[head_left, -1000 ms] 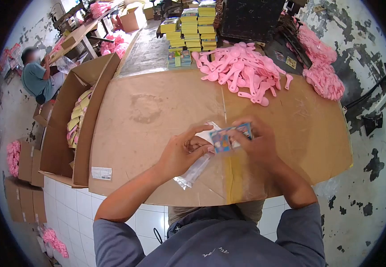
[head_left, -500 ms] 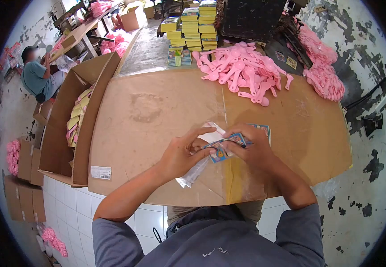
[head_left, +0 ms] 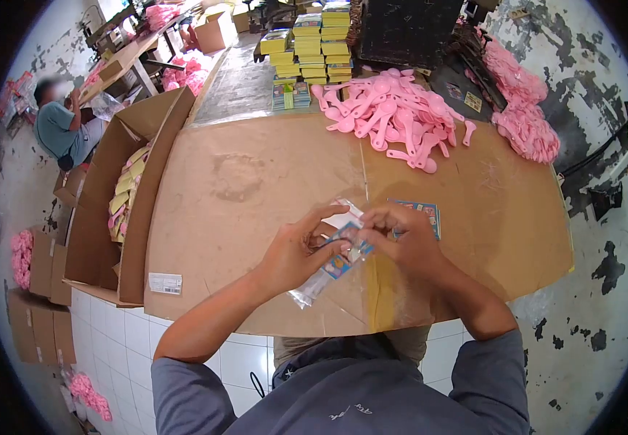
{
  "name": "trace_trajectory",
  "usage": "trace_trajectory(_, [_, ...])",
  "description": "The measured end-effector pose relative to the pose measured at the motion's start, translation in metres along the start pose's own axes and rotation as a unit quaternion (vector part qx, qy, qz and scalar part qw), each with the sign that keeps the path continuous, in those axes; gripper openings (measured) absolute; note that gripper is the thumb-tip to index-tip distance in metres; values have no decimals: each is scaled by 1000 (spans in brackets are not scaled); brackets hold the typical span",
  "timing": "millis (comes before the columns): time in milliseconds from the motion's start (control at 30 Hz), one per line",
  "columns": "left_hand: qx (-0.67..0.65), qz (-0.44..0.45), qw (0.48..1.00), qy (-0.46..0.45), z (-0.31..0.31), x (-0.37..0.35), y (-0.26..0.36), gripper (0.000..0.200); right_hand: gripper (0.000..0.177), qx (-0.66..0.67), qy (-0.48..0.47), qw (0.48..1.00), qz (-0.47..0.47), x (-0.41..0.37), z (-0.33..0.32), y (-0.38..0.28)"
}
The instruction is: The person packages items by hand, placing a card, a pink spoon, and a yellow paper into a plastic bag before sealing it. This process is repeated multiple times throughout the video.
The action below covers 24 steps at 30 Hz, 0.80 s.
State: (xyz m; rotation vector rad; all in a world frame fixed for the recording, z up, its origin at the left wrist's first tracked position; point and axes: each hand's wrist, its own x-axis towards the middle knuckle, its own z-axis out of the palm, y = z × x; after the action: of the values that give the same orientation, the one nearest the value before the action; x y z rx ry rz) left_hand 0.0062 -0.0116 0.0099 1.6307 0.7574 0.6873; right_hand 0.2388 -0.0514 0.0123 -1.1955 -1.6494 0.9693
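Over the middle of the cardboard-covered table, my left hand grips a clear plastic bag with thumb and fingers. A small blue printed card lies along the bag, apparently inside it, partly covered by my left fingertips. My right hand pinches at the upper right side of the bag and card. Under and behind my right fingers, more blue printed cards lie on the table.
Pink plastic spoons are heaped at the back, beside stacked yellow-edged cards. A tall open carton stands at the left, holding yellow and pink packets. Another person sits far left.
The card in my hands has turned from lying crosswise to lying along the bag. My right hand has shifted slightly, uncovering more of the cards on the table.
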Motion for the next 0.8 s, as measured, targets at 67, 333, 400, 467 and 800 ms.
trace_trajectory(67, [24, 13, 1000, -12, -1, 1, -4, 55, 19, 69, 67, 995, 10, 3, 0, 6])
trace_trajectory(333, [-27, -6, 1000, -5, -3, 3, -9, 56, 18, -71, -48, 988, -126, 28, -41, 24])
trace_trajectory(400, [-64, -1, 998, 8, -4, 4, -8, 55, 25, -161, 70, 982, -64, 52, -76, 35])
trace_trajectory(467, [-93, -12, 996, 8, -5, 4, -3, 55, 33, -300, 156, 941, -26, 72, -98, 34])
trace_trajectory(800, [-119, -32, 991, 41, -18, 6, -8, 40, 44, -306, 203, 930, 23, 100, -111, 64])
